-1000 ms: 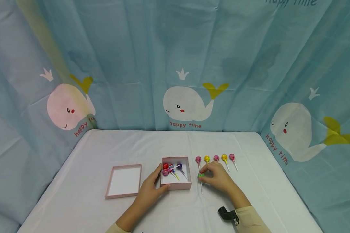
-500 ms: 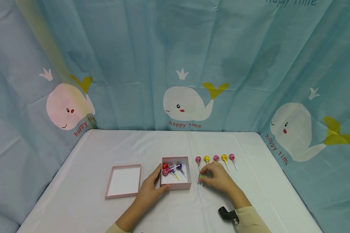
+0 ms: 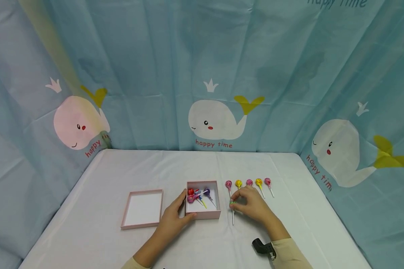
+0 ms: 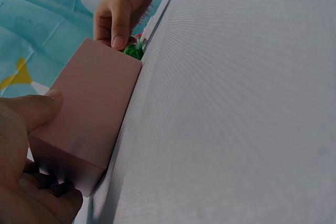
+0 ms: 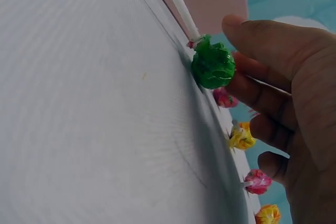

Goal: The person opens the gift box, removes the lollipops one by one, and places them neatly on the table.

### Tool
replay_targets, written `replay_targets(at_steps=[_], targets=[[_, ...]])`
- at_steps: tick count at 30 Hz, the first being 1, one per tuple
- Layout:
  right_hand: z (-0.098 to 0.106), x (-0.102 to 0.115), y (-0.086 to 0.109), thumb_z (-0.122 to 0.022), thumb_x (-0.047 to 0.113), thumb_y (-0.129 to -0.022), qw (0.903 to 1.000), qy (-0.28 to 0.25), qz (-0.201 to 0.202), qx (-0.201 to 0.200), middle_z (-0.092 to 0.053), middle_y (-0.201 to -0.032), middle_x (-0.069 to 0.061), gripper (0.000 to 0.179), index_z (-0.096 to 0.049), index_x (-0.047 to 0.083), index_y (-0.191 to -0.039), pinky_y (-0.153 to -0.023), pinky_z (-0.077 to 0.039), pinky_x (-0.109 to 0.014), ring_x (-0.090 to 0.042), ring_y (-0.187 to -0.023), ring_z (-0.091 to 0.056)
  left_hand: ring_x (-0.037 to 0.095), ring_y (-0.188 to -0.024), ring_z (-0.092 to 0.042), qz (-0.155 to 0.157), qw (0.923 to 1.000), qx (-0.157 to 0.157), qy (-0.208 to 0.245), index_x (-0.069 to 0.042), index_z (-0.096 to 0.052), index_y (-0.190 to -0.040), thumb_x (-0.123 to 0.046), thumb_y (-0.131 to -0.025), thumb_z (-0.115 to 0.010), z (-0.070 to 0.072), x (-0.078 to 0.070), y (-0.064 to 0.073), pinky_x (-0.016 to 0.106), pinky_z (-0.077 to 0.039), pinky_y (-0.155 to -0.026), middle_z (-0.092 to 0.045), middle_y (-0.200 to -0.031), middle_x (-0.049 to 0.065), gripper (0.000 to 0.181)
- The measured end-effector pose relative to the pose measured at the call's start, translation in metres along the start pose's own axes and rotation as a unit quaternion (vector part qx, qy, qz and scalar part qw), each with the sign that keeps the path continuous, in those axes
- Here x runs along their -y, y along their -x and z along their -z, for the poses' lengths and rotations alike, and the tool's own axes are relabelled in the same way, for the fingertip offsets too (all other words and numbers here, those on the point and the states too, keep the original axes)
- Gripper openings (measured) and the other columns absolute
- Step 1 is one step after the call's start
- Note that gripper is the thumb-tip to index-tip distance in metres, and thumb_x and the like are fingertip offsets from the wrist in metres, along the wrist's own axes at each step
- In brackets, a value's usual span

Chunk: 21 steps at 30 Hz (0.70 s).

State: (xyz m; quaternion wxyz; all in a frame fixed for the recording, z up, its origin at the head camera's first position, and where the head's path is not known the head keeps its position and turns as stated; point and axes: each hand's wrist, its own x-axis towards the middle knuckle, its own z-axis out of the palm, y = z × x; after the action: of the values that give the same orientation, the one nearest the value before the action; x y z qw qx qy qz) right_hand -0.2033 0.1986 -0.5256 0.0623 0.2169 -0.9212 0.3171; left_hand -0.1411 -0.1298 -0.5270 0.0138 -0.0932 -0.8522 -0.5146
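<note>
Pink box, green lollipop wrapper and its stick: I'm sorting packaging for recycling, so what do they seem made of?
Pink box: probably cardboard, matte; crisp straight edges and flat walls suggest it.
Green lollipop wrapper: likely plastic film, fairly glossy; it crinkles and catches light.
White stick: plastic or rolled paper, plain finish; its even surface leaves it open.

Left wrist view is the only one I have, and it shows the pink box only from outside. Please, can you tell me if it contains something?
Observer: Yes, several lollipops lie inside the pink box.
Operator: Do you see its lid?
Observer: The lid lies on the table, to the left of the box.
Operator: Besides the green lollipop, are there others outside?
Observer: Yes, five more lollipops lie in a row beyond the right hand.
</note>
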Motion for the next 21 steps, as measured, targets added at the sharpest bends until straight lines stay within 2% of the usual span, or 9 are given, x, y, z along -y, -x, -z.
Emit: replay_targets(at_steps=[7, 11, 16, 21], targets=[[0.006, 0.008, -0.003, -0.089, 0.033, -0.081, 0.9996, -0.018, 0.017, -0.012, -0.066, -0.096, 0.022, 0.022, -0.073, 0.029, -0.096, -0.095, -0.053, -0.044, -0.008, -0.103, -0.057, 0.032, -0.15, -0.035, -0.003, 1.0, 0.001, 0.004, -0.015, -0.034, -0.161, -0.031, -0.085, -0.085, 0.0, -0.001, 0.0, 0.043, -0.037, -0.119, -0.036, -0.164, 0.01, 0.094], [0.012, 0.018, -0.008, -0.086, 0.033, -0.085, 0.998, -0.029, 0.052, -0.019, -0.068, -0.099, 0.022, 0.021, -0.075, 0.023, -0.1, -0.095, -0.052, -0.043, -0.006, -0.106, -0.056, 0.032, -0.15, -0.035, -0.004, 1.0, 0.003, 0.008, -0.015, -0.034, -0.161, -0.031, -0.085, -0.085, 0.0, 0.0, 0.0, 0.043, -0.036, -0.119, -0.035, -0.164, 0.009, 0.093], [0.018, 0.034, -0.017, -0.084, 0.032, -0.087, 0.9933, -0.024, 0.111, -0.019, -0.069, -0.104, 0.022, 0.022, -0.075, 0.028, -0.105, -0.094, -0.052, -0.038, -0.005, -0.108, -0.055, 0.033, -0.15, -0.035, -0.002, 1.0, 0.004, 0.004, -0.015, -0.033, -0.162, -0.033, -0.085, -0.085, -0.001, 0.001, 0.0, 0.043, -0.035, -0.119, -0.034, -0.165, 0.01, 0.095], [0.023, 0.054, -0.034, -0.085, 0.024, -0.086, 0.9902, -0.014, 0.139, -0.003, -0.07, -0.11, 0.018, 0.024, -0.076, 0.024, -0.109, -0.092, -0.053, -0.038, -0.007, -0.108, -0.055, 0.033, -0.15, -0.036, 0.0, 1.0, 0.0, 0.002, -0.014, -0.033, -0.161, -0.033, -0.084, -0.085, -0.001, 0.001, 0.0, 0.043, -0.036, -0.119, -0.035, -0.164, 0.011, 0.095]])
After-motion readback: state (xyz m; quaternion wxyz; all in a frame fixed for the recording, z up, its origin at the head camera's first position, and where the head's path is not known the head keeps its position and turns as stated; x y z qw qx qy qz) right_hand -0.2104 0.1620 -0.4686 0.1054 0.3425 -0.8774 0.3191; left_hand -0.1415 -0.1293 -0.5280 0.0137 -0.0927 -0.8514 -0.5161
